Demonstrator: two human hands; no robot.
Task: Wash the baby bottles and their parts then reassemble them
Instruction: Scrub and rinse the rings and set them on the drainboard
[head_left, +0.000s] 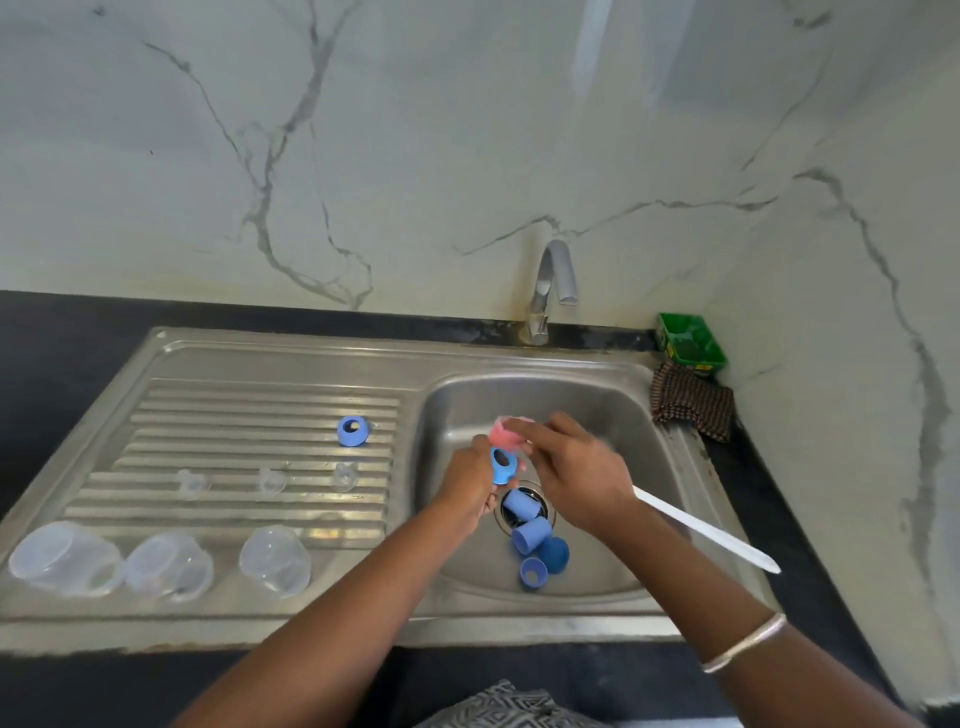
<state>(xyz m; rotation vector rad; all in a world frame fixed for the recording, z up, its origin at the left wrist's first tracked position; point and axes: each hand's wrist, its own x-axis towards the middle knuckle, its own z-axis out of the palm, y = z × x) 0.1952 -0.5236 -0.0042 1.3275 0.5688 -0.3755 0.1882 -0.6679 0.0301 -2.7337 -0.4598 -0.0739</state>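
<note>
My left hand (470, 486) grips a blue bottle ring (502, 465) over the sink basin (613, 415). My right hand (574, 470) holds a bottle brush by its long white handle (706, 530), and its pink sponge head (506, 431) presses on the ring. Two blue caps (522, 505) (531, 535), a blue dome (556, 553) and another blue ring (533, 573) lie in the basin near the drain. On the drainboard lie a blue ring (353, 430), three clear teats (193, 483) (272, 480) (345, 475) and three clear bottles (62, 558) (169, 566) (275, 557).
A steel tap (553, 283) stands behind the basin with no water running. A green tub (688, 338) and a dark checked cloth (693, 400) sit at the back right corner. Black counter surrounds the sink; marble walls rise behind and to the right.
</note>
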